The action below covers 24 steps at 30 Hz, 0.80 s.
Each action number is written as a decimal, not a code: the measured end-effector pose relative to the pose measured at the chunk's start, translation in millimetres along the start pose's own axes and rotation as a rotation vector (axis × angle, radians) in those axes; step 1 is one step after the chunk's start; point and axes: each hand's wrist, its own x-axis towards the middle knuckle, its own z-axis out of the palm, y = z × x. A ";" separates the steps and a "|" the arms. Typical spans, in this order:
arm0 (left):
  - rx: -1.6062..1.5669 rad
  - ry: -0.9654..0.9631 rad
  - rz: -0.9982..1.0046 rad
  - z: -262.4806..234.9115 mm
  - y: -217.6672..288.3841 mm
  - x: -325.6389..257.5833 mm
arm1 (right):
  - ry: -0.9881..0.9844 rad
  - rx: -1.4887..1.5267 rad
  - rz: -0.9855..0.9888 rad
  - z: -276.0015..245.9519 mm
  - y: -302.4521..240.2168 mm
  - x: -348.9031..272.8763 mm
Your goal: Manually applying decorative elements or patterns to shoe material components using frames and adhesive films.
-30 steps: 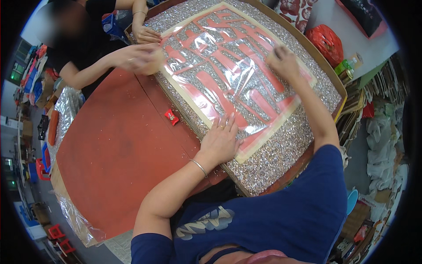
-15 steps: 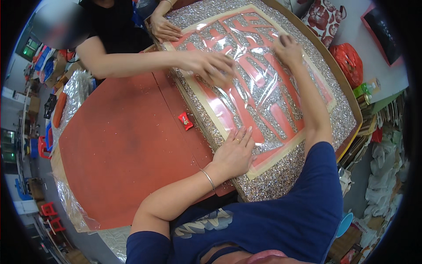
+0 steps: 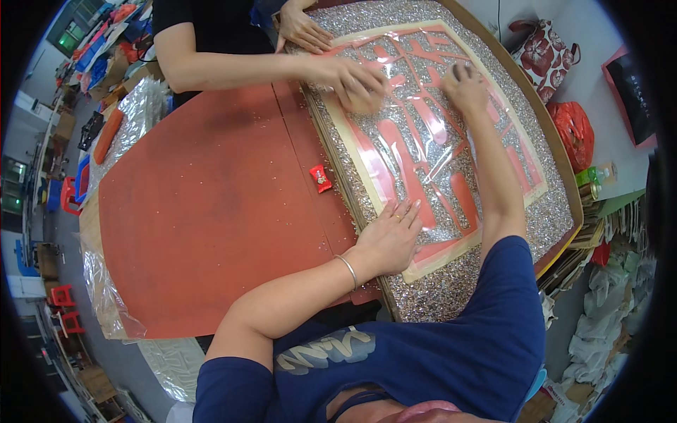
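My left hand lies flat, fingers stretched, on the near left corner of a clear plastic stencil sheet with pink-red shapes and a cream tape border. Toward the sheet's far right part, my right hand is curled and pressed down. Something dark shows between its fingers, too small to name. The sheet rests on a bed of glittering small stones in a shallow tray. Opposite me, a co-worker's one hand is blurred over the sheet; the other hand lies at its far left corner.
A red-brown board with scattered stones adjoins the tray on the left. On it lies a small red wrapped packet. A red plastic bag, a floral bag and stacked cardboard stand beyond the tray's right side.
The view has shifted slightly, so the scene sits a little differently. My right hand remains at the sheet's far right part, its fingers posed differently. My left hand stays on the corner.
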 end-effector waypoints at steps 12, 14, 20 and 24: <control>0.039 -0.049 -0.045 0.6 -2.9 -5.3 | 0.225 0.407 -0.577 -8.0 -68.9 -88.9; 0.045 0.000 -0.013 6.1 0.6 -2.4 | 0.187 0.273 -0.329 0.1 -46.6 -52.8; 0.081 -0.028 -0.014 2.4 -0.6 -2.5 | 0.354 0.430 -0.590 -5.8 -121.5 -84.3; 0.080 0.036 0.010 6.4 1.3 -2.2 | 0.282 0.286 -0.450 2.2 -124.3 -37.3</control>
